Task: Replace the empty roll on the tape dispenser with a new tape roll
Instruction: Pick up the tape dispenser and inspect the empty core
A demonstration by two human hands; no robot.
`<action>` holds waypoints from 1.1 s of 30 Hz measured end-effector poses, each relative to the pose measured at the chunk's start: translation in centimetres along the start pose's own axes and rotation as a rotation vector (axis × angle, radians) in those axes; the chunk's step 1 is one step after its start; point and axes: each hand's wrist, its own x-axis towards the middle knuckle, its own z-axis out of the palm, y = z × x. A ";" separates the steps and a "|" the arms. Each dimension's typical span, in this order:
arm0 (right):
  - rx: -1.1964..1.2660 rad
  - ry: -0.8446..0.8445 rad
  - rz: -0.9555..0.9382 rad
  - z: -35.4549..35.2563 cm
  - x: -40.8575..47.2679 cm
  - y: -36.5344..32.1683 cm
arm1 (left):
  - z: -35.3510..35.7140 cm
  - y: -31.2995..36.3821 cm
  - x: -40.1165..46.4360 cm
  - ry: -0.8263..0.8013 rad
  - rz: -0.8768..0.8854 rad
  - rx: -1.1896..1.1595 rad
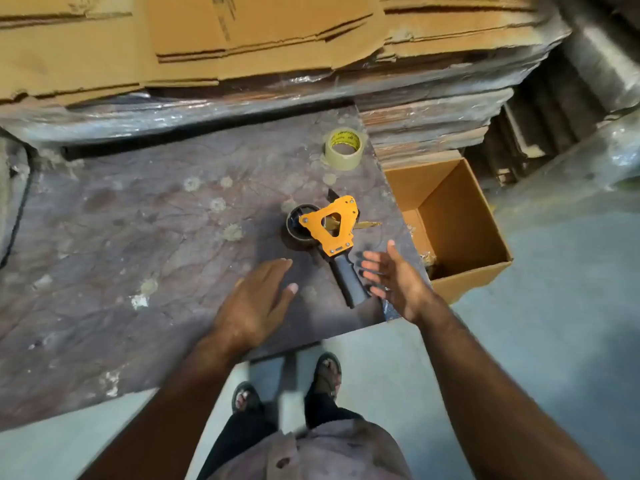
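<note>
1. Where the worn table (138, 237) fills the middle of the frame, the tape dispenser (329, 233) lies on its side right of centre, orange plate up, black handle pointing toward the lower right.
2. A dark, nearly bare roll sits on its hub at the left end.
3. The new tape roll (344, 148) lies flat near the table's far right corner, well apart from the dispenser.
4. The left hand (254, 304) hovers palm down, fingers spread and empty, left of the handle.
5. The right hand (393, 278) is open, fingertips just beside the handle, gripping nothing.
6. An open cardboard box (460, 216) stands on the floor at right; flattened cartons (207, 39) are stacked across the top.
</note>
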 end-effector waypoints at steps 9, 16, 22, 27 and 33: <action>-0.175 -0.179 0.246 0.8 5.1 -1.1 | 0.8 -0.5 -1.4 0.018 -0.214 0.007; -0.135 -0.306 0.253 3.1 6.1 -0.9 | 0.8 -0.4 -1.6 0.018 -0.211 0.048; -0.172 -0.220 0.204 6.0 5.8 -0.8 | 0.7 -0.2 -1.2 0.003 -0.219 0.042; -0.349 0.030 0.127 7.2 5.2 0.0 | -0.2 0.0 -1.0 0.010 -0.246 0.046; -0.890 0.227 -0.187 7.5 2.5 0.0 | -1.4 -1.0 -2.1 0.085 -0.293 0.001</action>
